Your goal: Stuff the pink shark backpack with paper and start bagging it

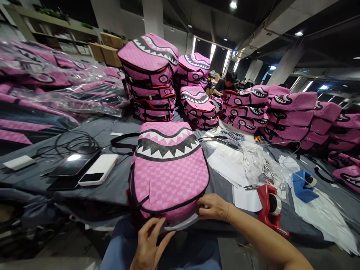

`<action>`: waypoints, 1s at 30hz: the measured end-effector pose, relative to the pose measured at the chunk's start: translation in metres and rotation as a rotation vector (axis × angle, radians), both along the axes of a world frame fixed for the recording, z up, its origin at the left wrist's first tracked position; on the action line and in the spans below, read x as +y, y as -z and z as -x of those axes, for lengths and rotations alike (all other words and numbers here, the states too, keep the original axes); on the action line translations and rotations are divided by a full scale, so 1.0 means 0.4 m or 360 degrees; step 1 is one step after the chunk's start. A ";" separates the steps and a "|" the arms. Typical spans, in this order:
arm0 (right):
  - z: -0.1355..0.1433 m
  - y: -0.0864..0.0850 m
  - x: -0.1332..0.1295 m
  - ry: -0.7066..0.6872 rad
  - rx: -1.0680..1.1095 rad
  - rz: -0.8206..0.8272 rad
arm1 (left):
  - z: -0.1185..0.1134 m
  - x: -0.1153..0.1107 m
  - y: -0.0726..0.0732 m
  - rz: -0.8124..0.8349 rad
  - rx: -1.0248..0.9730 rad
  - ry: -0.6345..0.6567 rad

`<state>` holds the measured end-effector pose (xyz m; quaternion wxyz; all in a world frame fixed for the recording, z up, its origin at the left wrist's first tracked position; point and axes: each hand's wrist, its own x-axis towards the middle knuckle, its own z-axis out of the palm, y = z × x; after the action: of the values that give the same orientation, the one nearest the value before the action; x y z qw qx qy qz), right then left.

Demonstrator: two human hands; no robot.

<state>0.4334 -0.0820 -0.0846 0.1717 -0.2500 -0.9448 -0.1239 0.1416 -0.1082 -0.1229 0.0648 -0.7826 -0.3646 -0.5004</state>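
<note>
Narrowly spread left hand (148,240) and curled right hand (213,206) hold the pink backpack (174,180).

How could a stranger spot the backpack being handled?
Find the grey table, then its near edge. There, a pink backpack rests with the left hand and right hand at its nearest end. Unlike the piled backpacks behind, it lies unstacked.

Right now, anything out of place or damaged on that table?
No damage visible on the pink backpack. Untidy, though: the black cable lies in a loose tangle left of it, and the white sheets to its right lie askew, unstacked.
</note>
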 end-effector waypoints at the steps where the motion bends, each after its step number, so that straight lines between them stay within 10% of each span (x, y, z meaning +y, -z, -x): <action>1: -0.001 0.002 -0.001 0.0024 0.0009 0.0004 | -0.004 -0.003 -0.001 -0.0004 -0.0004 0.0005; 11: -0.002 0.002 0.009 -0.0098 0.0075 -0.0022 | 0.007 -0.025 -0.020 -0.0077 0.0122 -0.0217; 21: 0.001 0.003 -0.008 -0.0063 0.0141 -0.0219 | 0.029 0.020 0.035 -0.0294 0.0208 0.0030; 30: 0.014 -0.027 -0.002 0.0104 -0.0087 0.0041 | 0.058 0.073 -0.048 -0.0307 0.0427 0.0384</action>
<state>0.4280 -0.0827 -0.0736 0.1384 -0.2795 -0.9420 -0.1241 0.1183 -0.0791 -0.1036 0.1271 -0.8704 -0.2068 -0.4283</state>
